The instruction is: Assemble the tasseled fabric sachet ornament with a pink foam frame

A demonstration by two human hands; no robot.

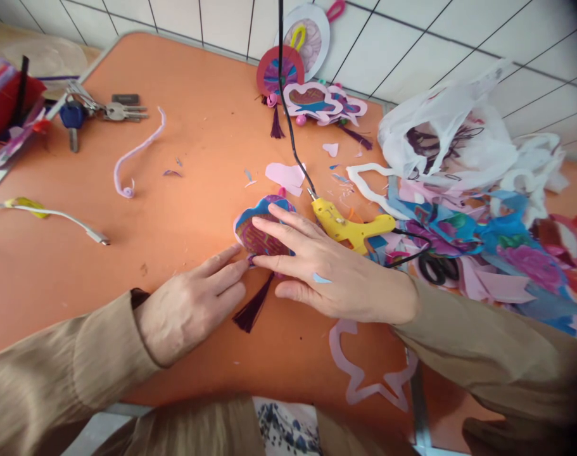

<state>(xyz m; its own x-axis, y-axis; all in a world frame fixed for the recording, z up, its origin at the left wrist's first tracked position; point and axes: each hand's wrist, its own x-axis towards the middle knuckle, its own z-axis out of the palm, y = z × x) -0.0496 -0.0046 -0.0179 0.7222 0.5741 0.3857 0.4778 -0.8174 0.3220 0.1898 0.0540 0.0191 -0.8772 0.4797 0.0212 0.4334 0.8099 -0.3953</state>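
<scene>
A patterned ornament (253, 233) in blue, purple and gold lies flat on the orange table, with a dark purple tassel (251, 310) hanging from its lower edge. My right hand (311, 259) rests over the ornament, fingers stretched out and spread, covering much of its right side. A small light-blue scrap (322, 278) sticks to the back of this hand. At the ornament's lower left edge is my left hand (197, 304), its fingertips pressed together there; what they pinch, if anything, is hidden. Just right of the ornament lies a yellow glue gun (349, 225).
Finished-looking tasselled ornaments (311, 101) lie by the tiled wall. A white plastic bag (450, 139) and fabric scraps (501, 253) crowd the right side. Keys (121, 112), a lilac pipe cleaner (139, 149) and a white cable (69, 218) are left. A pink cut-out (364, 386) lies in front.
</scene>
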